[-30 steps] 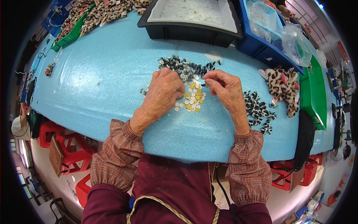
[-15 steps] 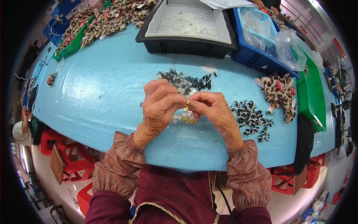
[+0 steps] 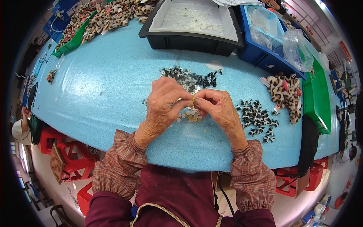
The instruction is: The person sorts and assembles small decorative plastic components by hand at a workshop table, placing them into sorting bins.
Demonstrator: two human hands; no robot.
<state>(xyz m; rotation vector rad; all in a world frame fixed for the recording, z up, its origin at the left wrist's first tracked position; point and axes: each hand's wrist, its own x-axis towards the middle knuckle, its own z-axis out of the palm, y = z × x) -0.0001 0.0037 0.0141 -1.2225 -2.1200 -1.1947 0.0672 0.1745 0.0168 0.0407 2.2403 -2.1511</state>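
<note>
Over the middle of the blue table, my left hand [image 3: 160,108] and my right hand [image 3: 221,111] meet fingertip to fingertip. Both are closed in a pinch around a small yellow disc [image 3: 193,100], mostly covered by the fingers. Whether another small part is pinched with it, I cannot tell. Below the fingertips lie loose white and yellow discs [image 3: 191,116]. Just beyond my hands spreads a heap of small black stemmed pieces and pale round washers [image 3: 185,78]. To the right of my right hand sits a pile of black-and-white small parts [image 3: 259,119].
A black tray with a white liner [image 3: 193,43] holding clear discs stands at the back. Beside it is a blue crate [image 3: 257,58] with plastic bags. Spotted plush pieces [image 3: 283,92] lie at right, near a green bin [image 3: 315,102]; more plush [image 3: 117,17] is heaped far left.
The yellow disc, its face partly visible before, is now more covered by my fingertips. Both hands stay together, with the fingers shifted slightly. The whole view has moved a little.
</note>
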